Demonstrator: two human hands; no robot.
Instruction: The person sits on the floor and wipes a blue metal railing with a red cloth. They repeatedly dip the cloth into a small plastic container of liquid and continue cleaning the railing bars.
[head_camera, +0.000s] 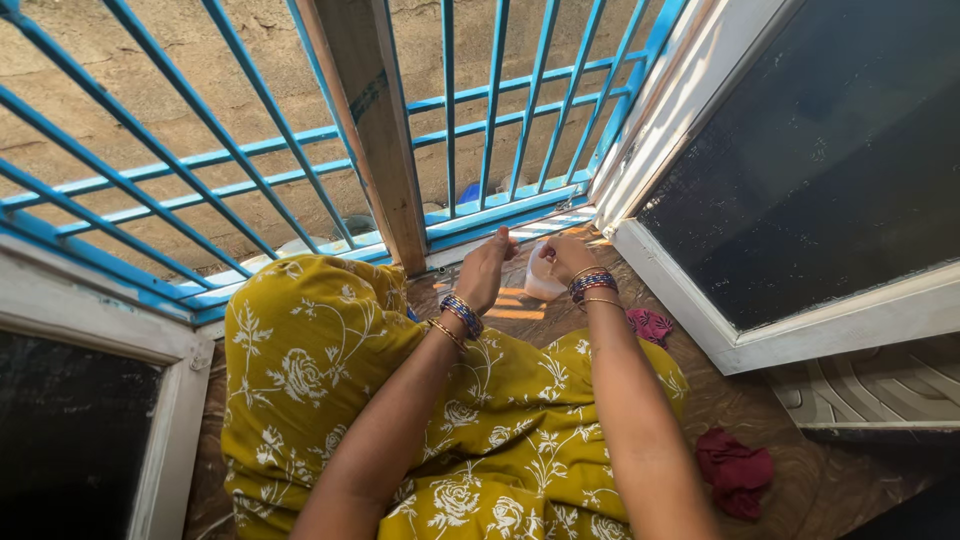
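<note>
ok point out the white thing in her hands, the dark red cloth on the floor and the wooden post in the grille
white thing (541, 283), head view, on its lower sunlit part
dark red cloth (735, 470), head view, on its crumpled middle
wooden post (375, 120), head view, on its front face

One possible package only: small white pouch or wrapper (541, 281) on the floor, held between both hands (527, 262), just in front of the blue window grille. Soft, roughly rectangular, plain white; too small to tell more. No labels, signs or screens visible.
</note>
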